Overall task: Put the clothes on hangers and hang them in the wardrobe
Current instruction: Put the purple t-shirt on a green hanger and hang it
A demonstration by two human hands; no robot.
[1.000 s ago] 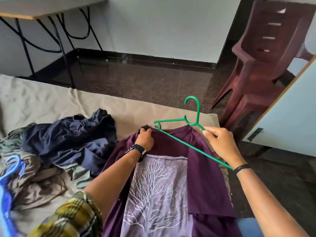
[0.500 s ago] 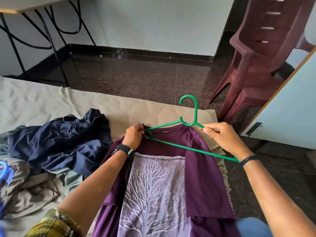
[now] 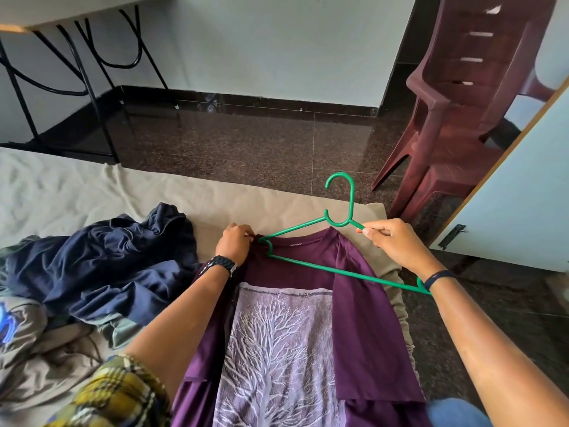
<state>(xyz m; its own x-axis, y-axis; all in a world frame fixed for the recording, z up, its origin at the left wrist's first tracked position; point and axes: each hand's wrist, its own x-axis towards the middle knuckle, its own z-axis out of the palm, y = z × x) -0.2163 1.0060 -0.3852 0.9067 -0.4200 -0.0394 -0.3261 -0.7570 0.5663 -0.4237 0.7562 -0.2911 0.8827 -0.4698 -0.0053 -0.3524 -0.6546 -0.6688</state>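
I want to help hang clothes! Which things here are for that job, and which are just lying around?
For the job:
green hanger, held by the right hand
purple T-shirt, collar pinched by the left hand
navy garment, waiting in the pile

Just lying around:
maroon plastic chair
black-legged table

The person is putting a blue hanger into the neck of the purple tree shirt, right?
Not quite: the hanger is green, not blue. The head view shows the right hand holding it near the hook while the left hand grips the collar of the purple tree shirt, with one hanger end at the neck.
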